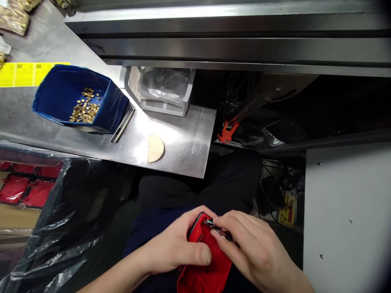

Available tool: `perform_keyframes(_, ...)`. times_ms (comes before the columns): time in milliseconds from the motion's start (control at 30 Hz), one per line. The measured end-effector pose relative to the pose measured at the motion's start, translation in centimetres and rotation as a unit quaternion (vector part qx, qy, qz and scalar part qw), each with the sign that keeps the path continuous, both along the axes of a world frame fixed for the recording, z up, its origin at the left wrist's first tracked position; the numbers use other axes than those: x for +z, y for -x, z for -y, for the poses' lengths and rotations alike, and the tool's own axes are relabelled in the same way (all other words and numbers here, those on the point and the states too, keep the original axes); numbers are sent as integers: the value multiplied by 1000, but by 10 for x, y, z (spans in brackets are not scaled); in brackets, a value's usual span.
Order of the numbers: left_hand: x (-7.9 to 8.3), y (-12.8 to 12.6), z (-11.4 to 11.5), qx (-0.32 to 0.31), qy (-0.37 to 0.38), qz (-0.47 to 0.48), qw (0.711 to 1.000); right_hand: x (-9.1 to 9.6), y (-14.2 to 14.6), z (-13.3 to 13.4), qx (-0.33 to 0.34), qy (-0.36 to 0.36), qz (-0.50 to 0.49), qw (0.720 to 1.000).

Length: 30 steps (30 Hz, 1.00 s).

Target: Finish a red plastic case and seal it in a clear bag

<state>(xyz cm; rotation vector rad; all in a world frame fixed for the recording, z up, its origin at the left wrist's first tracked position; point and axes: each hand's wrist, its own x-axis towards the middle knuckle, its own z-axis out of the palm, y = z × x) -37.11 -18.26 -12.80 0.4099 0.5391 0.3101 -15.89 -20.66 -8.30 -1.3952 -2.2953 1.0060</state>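
Note:
Low in the head view, over the lap, my left hand (183, 246) is wrapped round a red plastic part (215, 260) with a black edge, its thumb lying across the red face. The part looks like a hollow shell or cover. My right hand (253, 244) pinches a small metal hand tool (224, 232) that looks like pliers or cutters. The tool's tip meets the part's upper corner. Fingers hide most of the tool, so its exact kind is unclear.
A blue bin (117, 101) with small brass pieces stands on the metal table (186, 142). Near it lie a pen-like knife (124, 124) and a pale half-disc (155, 148). Behind is a grey bin (186, 101) with clear plastic. Packed red parts (38, 193) sit in a box at left.

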Motion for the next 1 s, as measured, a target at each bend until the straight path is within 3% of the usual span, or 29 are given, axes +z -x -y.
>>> perform_keyframes(200, -3, 2, 5, 1, 7, 1, 1000, -6, 3, 2, 19, -41, -1, 999)
perform_keyframes(533, -2, 2, 3, 0, 14, -3, 1000, -2, 7, 8, 91, -152, 115, 977)
perform_keyframes(667, -1, 2, 3, -3, 14, 1, 1000, 2, 3, 3, 105, -148, 109, 977)
perform_keyframes(733, -2, 1, 4, -7, 21, 14, 1000, 1, -4, 0, 64, -129, 56, 988)
perform_keyframes(800, -2, 1, 6, -12, 34, 19, 999, -2, -13, -4, -44, -124, 8, 991)
perform_keyframes(900, -1, 1, 7, -12, 60, 9, 998, -11, -25, -10, -254, -98, 19, 962)
perform_keyframes(1000, -2, 2, 8, -7, 69, 5, 998, -24, -27, -10, -371, -4, 26, 928)
